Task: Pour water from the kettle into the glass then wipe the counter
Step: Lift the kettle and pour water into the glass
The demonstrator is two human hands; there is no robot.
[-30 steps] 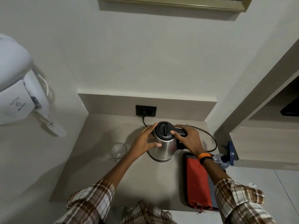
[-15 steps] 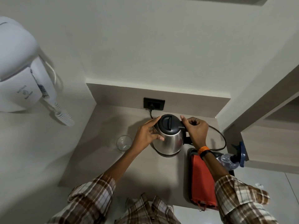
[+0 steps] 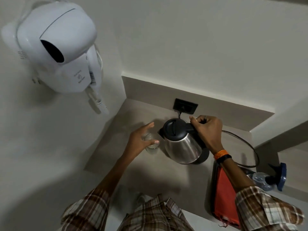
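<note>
A steel kettle with a black lid stands out in the middle of the beige counter, tilted left, spout close to the glass. My right hand is closed round its black handle. The kettle's black base shows under its right side. The small clear glass stands just left of the spout. My left hand curves over it with fingers spread and the thumb at the rim. A folded red cloth lies on a dark tray at the counter's right, partly under my right forearm.
A white wall-mounted hair dryer hangs at upper left. A black socket sits on the back wall, its cord looping right of the kettle. A spray bottle with a blue head lies at the right edge.
My left hand left the kettle's side and moved left over the glass. My right hand shifted onto the handle and the kettle now leans toward the glass. The view swung left.
</note>
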